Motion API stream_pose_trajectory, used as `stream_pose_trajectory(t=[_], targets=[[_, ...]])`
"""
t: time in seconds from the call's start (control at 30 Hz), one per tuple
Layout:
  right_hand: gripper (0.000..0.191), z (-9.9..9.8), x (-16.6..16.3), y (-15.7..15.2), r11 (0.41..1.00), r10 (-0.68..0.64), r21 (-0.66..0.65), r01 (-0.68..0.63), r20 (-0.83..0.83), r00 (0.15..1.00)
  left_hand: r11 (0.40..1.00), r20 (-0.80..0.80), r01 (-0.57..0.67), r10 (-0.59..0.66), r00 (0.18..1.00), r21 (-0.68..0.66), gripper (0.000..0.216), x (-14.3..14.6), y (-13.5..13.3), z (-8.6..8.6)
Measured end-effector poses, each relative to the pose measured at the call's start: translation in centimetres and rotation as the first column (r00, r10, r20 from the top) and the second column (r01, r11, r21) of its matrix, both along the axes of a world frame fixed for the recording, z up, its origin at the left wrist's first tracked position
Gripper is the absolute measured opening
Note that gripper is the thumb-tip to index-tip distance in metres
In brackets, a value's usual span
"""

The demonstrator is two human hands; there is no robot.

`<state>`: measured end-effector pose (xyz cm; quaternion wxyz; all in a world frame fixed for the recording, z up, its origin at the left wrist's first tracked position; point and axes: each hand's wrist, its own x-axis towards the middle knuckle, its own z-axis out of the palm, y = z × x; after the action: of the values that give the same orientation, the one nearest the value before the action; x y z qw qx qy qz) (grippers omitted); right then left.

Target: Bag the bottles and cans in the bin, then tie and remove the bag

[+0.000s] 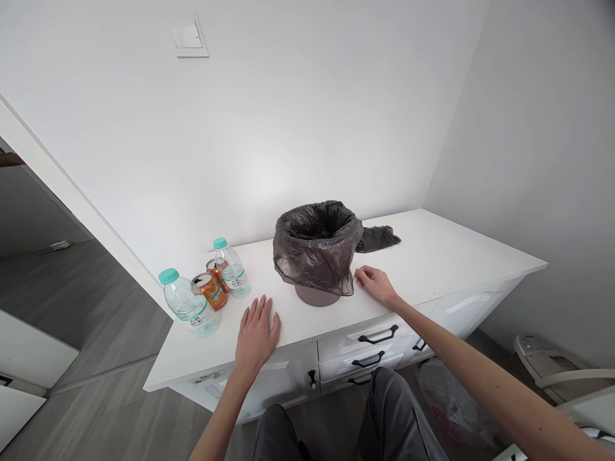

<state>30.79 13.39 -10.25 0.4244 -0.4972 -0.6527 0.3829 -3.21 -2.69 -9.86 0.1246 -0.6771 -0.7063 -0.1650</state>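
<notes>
My left hand (257, 336) lies flat on the white cabinet top (269, 320), fingers stretched out and holding nothing. To its left stand two clear plastic bottles with teal caps, a nearer bottle (189, 306) and a farther bottle (232, 272). Between them are two orange soda cans, a front can (210, 291) and a back can (216, 272) partly hidden. A small trash bin (317, 296) stands upright in the middle, lined with a dark plastic bag (319, 259) folded over its rim. Just right of the bin, my right hand (377, 283) rests on the top with its fingers curled in.
Behind the bin, to the right, lies a folded dark plastic bag (378, 239). The wall (288, 115) rises right behind the cabinet. Drawers with black handles (379, 334) are below the front edge. A beige appliance (552, 362) and a filled clear bag (454, 403) are on the floor at right.
</notes>
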Motion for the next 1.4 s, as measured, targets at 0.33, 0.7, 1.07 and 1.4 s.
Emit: stream_pose_trajectory(t=[0.33,0.7,1.07,1.4], targets=[[0.038,-0.5,0.0,-0.2,0.998,-0.055,0.012,0.054,0.074,0.996,1.000,0.000,-0.011,0.011,1.000,-0.001,0.055,0.2,-0.1,0.2],[0.036,-0.3,0.1,-0.4,0.997,-0.078,0.027,0.076,0.072,0.994,1.000,-0.016,-0.024,0.024,1.000,-0.015,0.055,0.4,0.0,0.4],[0.036,-0.3,-0.1,-0.4,0.997,-0.075,0.015,0.074,0.075,0.994,1.000,-0.014,-0.014,0.014,1.000,-0.010,0.054,0.3,-0.1,0.6],[0.043,-0.1,-0.5,-4.6,1.000,0.010,0.012,-0.009,-0.069,0.998,0.999,-0.056,-0.012,0.009,0.998,-0.052,0.060,0.1,0.5,0.1]])
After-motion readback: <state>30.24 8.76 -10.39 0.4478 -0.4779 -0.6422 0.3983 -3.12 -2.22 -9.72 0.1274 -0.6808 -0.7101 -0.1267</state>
